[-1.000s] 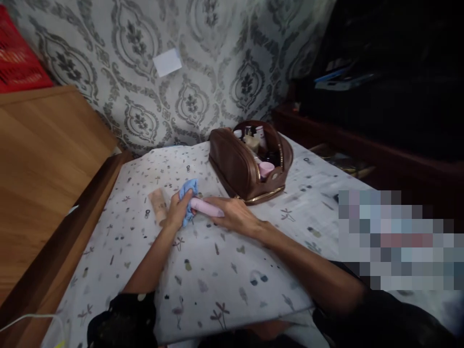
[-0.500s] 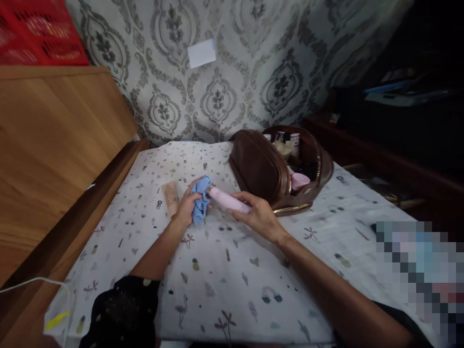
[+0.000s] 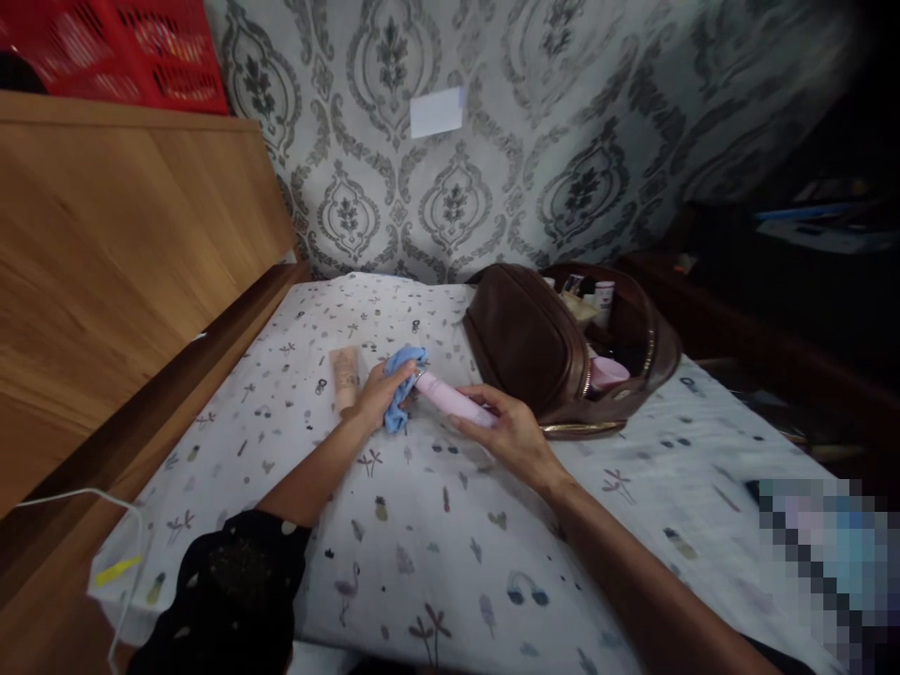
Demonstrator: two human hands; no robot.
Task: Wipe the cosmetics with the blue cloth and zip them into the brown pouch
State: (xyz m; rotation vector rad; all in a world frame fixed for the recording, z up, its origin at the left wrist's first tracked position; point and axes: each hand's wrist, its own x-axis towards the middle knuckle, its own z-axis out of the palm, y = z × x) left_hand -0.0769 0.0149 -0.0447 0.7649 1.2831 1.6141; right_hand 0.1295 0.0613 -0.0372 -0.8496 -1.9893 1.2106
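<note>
A pale pink cylindrical bottle [image 3: 454, 397] is held slantwise by my right hand [image 3: 517, 436], whose fingers wrap its lower end. My left hand [image 3: 378, 394] grips a crumpled blue cloth [image 3: 400, 412] and presses it around the silvery neck end of the bottle. Just left of that hand a peach-coloured tube [image 3: 344, 377] lies on the printed sheet [image 3: 414, 581]. Beyond my right hand sits a brown toiletry bag [image 3: 524, 333], unzipped, with a pink cup-like item [image 3: 608, 373] and several small containers inside.
A wooden panel [image 3: 133, 253] borders the left side, with a red plastic basket [image 3: 141, 56] above it. The patterned wall [image 3: 450, 202] stands behind. A white cable [image 3: 137, 534] runs over the near left corner. A pixelated device-like object [image 3: 822, 553] lies at right.
The blue cloth now wraps the bottle's tip, where it was beside it before. The camera view has turned slightly left, so everything appears further right.
</note>
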